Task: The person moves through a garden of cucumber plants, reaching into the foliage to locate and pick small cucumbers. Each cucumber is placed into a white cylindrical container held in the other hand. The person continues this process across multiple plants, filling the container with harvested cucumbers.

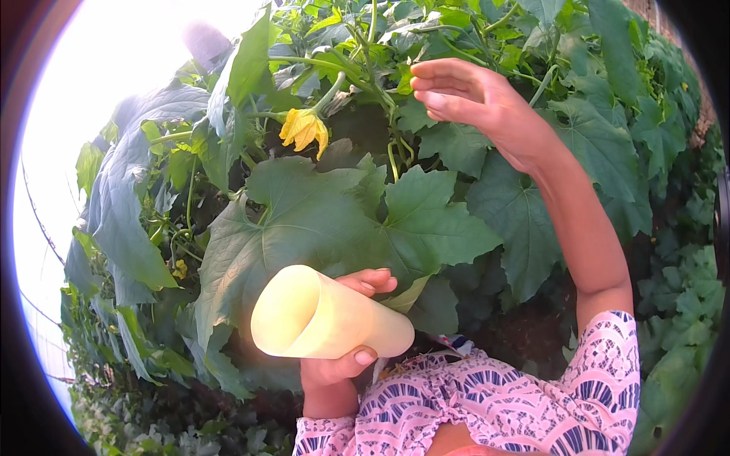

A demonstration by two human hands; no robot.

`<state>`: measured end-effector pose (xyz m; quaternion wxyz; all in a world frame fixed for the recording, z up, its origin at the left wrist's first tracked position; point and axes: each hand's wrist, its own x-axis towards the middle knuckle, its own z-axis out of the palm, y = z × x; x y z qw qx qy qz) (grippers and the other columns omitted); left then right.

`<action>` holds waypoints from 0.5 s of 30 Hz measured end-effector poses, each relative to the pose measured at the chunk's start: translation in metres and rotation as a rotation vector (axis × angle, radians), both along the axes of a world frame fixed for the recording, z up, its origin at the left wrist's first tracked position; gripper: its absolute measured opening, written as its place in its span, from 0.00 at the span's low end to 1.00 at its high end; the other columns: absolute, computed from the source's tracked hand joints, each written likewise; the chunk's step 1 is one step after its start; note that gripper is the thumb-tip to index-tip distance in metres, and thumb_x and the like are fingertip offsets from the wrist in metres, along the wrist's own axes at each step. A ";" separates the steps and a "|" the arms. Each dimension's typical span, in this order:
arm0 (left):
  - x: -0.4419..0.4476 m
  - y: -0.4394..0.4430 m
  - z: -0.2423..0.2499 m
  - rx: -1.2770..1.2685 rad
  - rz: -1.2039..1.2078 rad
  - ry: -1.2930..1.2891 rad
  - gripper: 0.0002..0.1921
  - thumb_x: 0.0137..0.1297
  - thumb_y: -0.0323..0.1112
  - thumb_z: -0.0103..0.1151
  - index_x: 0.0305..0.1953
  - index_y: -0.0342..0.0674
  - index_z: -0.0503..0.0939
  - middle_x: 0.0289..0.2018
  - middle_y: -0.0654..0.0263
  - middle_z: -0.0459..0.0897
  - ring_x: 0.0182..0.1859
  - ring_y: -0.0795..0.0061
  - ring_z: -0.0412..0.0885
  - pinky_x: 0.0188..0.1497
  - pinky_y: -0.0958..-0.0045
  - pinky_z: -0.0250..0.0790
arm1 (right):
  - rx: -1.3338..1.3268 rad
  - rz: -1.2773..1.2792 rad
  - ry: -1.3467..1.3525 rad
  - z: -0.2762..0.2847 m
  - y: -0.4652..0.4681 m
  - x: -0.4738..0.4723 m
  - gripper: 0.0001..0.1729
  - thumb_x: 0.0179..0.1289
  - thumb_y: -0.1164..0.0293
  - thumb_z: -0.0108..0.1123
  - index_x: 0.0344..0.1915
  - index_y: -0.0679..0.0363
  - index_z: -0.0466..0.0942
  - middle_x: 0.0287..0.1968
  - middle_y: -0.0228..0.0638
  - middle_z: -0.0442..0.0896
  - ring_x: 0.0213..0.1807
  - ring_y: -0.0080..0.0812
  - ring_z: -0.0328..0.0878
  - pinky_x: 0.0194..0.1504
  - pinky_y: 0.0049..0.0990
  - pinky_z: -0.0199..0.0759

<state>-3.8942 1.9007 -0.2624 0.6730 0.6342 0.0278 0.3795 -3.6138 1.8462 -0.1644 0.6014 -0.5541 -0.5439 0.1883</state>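
My left hand is wrapped around a pale yellow plastic cup, tilted with its wide mouth toward the lower left. Its inside looks bare where it shows. My right hand is raised at the upper right among the vines, fingers together and slightly curled; whether something small sits at the fingertips cannot be told. A yellow flower droops from a thick green stem left of that hand. Broad lobed leaves spread between the flower and the cup.
Dense climbing vines with stems and tendrils surround both hands. A smaller yellow bloom shows at the left. More foliage stands at the lower right, beyond a dark gap. Bright light and thin wires lie at the far left.
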 end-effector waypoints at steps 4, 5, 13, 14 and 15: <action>-0.019 0.006 -0.008 -0.045 0.031 -0.097 0.36 0.45 0.41 0.71 0.55 0.28 0.70 0.53 0.46 0.74 0.52 0.54 0.78 0.56 0.54 0.68 | -0.003 -0.217 -0.092 -0.013 0.098 0.015 0.44 0.56 0.56 0.68 0.65 0.68 0.61 0.61 0.47 0.70 0.63 0.36 0.68 0.65 0.35 0.59; -0.023 0.008 -0.010 -0.024 0.043 -0.100 0.36 0.45 0.41 0.71 0.55 0.28 0.70 0.53 0.46 0.74 0.52 0.55 0.78 0.56 0.54 0.68 | 0.046 -0.270 -0.099 -0.015 0.112 0.021 0.46 0.54 0.55 0.69 0.66 0.68 0.60 0.62 0.48 0.70 0.64 0.36 0.67 0.65 0.35 0.58; -0.046 0.002 -0.026 -0.068 0.097 -0.056 0.36 0.45 0.40 0.72 0.54 0.28 0.70 0.52 0.47 0.74 0.51 0.58 0.78 0.57 0.56 0.66 | 0.081 -0.156 0.199 -0.023 0.161 0.033 0.57 0.50 0.51 0.73 0.69 0.70 0.52 0.57 0.43 0.72 0.56 0.30 0.70 0.52 0.30 0.65; -0.045 0.000 -0.027 -0.087 0.091 -0.037 0.36 0.45 0.40 0.73 0.54 0.28 0.70 0.52 0.47 0.74 0.51 0.59 0.78 0.57 0.56 0.66 | 0.072 -0.133 0.235 -0.024 0.160 0.037 0.57 0.50 0.51 0.72 0.69 0.70 0.52 0.56 0.41 0.73 0.56 0.29 0.71 0.52 0.30 0.65; -0.045 0.001 -0.029 -0.064 0.072 -0.041 0.36 0.45 0.39 0.73 0.54 0.28 0.70 0.53 0.47 0.74 0.51 0.59 0.78 0.57 0.56 0.67 | 0.061 -0.102 0.275 -0.022 0.159 0.034 0.57 0.51 0.51 0.72 0.69 0.70 0.51 0.55 0.40 0.73 0.55 0.28 0.71 0.52 0.30 0.65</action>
